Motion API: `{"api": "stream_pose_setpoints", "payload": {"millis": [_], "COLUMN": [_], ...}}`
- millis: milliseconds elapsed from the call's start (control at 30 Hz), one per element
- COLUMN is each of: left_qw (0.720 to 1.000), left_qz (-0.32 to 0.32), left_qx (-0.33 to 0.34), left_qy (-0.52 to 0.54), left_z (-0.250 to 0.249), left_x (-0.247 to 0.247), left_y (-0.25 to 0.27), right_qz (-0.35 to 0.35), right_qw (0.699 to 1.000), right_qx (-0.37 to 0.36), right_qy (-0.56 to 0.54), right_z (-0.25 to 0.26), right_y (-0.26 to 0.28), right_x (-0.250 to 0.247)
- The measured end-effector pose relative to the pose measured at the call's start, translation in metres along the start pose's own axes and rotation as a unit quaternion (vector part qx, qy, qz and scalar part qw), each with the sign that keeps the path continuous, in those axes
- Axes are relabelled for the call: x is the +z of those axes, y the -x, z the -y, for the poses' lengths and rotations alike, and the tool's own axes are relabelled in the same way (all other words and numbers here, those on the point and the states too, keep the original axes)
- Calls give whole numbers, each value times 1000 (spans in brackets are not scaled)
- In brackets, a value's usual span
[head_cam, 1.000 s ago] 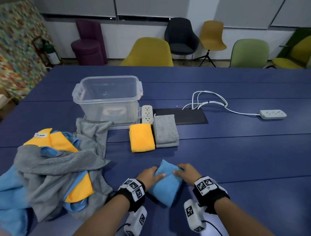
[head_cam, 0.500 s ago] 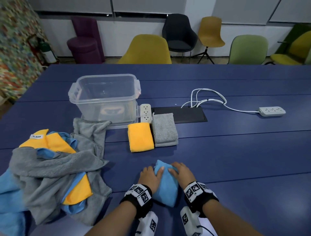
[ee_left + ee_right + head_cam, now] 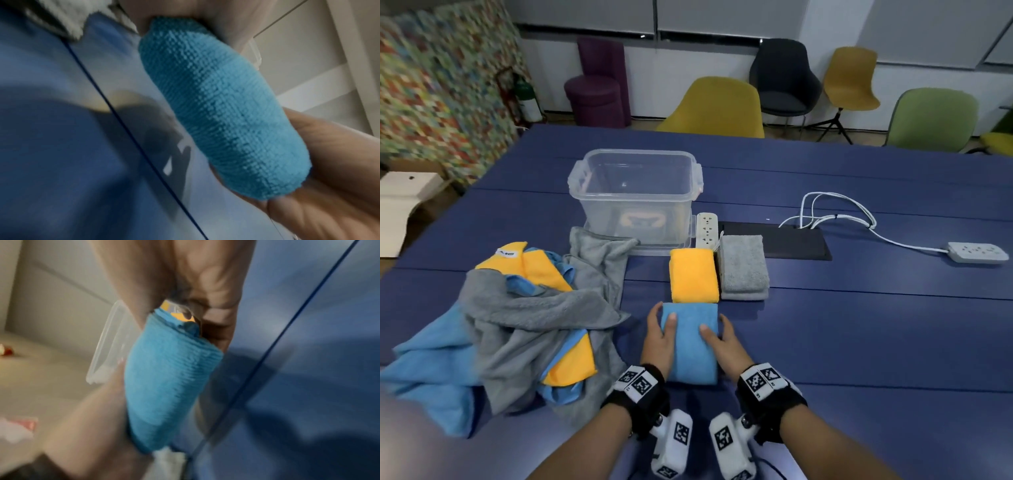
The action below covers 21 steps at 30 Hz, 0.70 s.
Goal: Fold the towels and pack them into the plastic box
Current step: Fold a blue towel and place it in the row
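A folded blue towel [image 3: 692, 342] is held between both hands just above the blue table [image 3: 859, 342]. My left hand [image 3: 659, 337] grips its left side, thumb on top; my right hand [image 3: 722, 339] grips its right side the same way. In the wrist views the blue towel [image 3: 222, 113] [image 3: 166, 382] hangs clear of the tabletop, fingers under it. Its far edge meets a folded yellow towel [image 3: 693, 275], with a folded grey towel [image 3: 743, 266] beside that. The clear plastic box [image 3: 635, 195] stands behind them, open, without a towel inside.
A heap of unfolded grey, yellow and blue towels [image 3: 517, 325] lies at the left. A white power strip [image 3: 707, 230] sits right of the box, a black mat [image 3: 791, 243] behind the grey towel, and a second strip [image 3: 977, 252] with white cable far right. Chairs line the far edge.
Both hands have carried the blue towel forward to just behind the yellow one and turned it straight. My head view has shifted nearer and to the left.
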<state>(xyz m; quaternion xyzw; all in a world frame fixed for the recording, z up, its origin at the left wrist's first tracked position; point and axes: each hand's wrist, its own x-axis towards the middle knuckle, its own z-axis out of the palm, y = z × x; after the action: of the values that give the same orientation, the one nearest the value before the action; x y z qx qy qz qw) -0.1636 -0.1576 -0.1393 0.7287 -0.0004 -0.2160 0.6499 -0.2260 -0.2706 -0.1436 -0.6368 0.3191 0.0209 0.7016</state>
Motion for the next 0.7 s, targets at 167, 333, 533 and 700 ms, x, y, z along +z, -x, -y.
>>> {"api": "stream_pose_setpoints", "payload": {"millis": [167,333,533,700], "left_qw": [998,985,980,975], "left_qz": [-29,-20,-28,38], "left_qx": [55,167,109,28], "left_qy": [21,-35,-166,-215], "left_z": [-29,-66,-49,-16], "left_x": [-35,-63,-73,-78], "left_y": [-29,-77,-143,-183], "right_qz": [-40,-65,-116,-2], "right_qw": [992,974,862,746], "right_qx": [-117,-198,-289,-202], "right_qy": [38,84,400,635], "right_z": [46,94,83,34], "right_y": [-20,-52,-91,-117], "right_x": [35,70,112,119]}}
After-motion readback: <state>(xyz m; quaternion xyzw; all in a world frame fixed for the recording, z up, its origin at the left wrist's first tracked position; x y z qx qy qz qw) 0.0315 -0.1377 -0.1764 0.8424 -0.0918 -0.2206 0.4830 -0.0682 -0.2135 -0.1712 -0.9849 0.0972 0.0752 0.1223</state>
